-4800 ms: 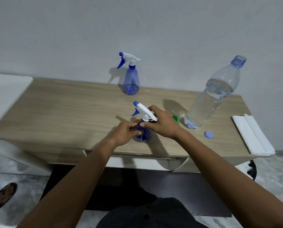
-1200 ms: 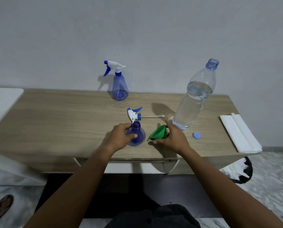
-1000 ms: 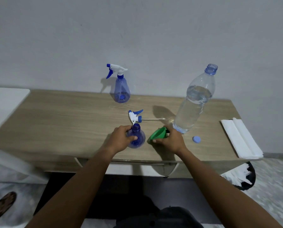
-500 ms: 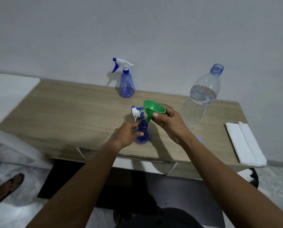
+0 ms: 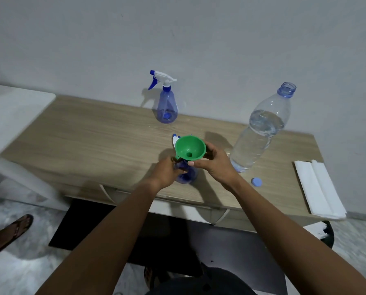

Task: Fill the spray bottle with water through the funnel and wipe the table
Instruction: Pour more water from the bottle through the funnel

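Against grey wall (image 5: 199,39), wooden table (image 5: 92,141)

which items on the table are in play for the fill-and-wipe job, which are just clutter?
In play:
- near spray bottle, left hand
- green funnel, right hand
- open water bottle
- trigger head lying behind funnel
- folded white cloth

Lying about:
- second spray bottle by wall
- blue cap

You're in a plain home room; a wood-grain table (image 5: 92,141) stands against a bare grey wall (image 5: 177,39); marbled floor tiles (image 5: 18,269) and a sandalled foot (image 5: 12,231) show below.
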A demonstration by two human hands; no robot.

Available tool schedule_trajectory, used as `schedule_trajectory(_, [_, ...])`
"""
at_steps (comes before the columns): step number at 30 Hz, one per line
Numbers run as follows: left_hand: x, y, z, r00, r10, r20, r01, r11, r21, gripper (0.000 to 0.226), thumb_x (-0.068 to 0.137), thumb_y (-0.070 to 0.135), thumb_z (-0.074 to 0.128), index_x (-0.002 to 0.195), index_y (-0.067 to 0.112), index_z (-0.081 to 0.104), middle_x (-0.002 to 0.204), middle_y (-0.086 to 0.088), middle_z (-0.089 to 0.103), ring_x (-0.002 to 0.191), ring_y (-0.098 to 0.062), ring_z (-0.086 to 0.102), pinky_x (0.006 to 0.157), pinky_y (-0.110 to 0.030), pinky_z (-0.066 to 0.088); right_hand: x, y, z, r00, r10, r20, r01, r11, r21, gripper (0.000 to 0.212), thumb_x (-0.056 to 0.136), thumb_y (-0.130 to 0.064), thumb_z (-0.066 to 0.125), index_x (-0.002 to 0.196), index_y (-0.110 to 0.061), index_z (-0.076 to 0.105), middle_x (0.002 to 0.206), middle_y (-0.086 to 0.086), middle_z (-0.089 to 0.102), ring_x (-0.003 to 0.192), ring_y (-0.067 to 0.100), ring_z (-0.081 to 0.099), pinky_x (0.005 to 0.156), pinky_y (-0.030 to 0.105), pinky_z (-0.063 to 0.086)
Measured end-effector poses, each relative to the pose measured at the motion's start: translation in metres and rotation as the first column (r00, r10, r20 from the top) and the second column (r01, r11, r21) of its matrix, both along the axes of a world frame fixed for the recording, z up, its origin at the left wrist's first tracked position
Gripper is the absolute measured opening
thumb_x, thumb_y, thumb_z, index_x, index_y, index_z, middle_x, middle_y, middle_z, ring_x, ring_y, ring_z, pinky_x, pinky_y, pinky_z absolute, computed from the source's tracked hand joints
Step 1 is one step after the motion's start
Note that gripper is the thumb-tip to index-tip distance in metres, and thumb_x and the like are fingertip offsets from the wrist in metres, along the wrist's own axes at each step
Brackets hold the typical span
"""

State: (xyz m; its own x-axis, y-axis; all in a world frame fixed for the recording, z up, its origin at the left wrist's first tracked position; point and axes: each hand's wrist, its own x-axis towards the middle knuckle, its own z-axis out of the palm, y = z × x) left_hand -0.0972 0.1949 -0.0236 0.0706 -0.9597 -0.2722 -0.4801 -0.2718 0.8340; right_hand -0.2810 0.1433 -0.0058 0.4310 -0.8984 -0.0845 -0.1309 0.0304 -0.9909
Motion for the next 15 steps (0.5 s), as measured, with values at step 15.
schedule_trajectory(15, [-0.035,-0.020,-0.008,0.994,0.104,-0.022,-0.104,0.995,0.003,0.042,0.072,0.038,0.081,0.097,0.055,0.052,0.113,-0.004,0.071,0.109,-0.032,0.066,0.099,-0.052,0.052,-0.065,0.013,0.042,0.558,-0.816,0.152,0.692,0.356,-0.628,0.064,0.069,-0.034,0.089,0.120,-0.012,0.056,0.118,-0.005,0.049,0.109,0.025,0.053,0.092,0.047,0.048])
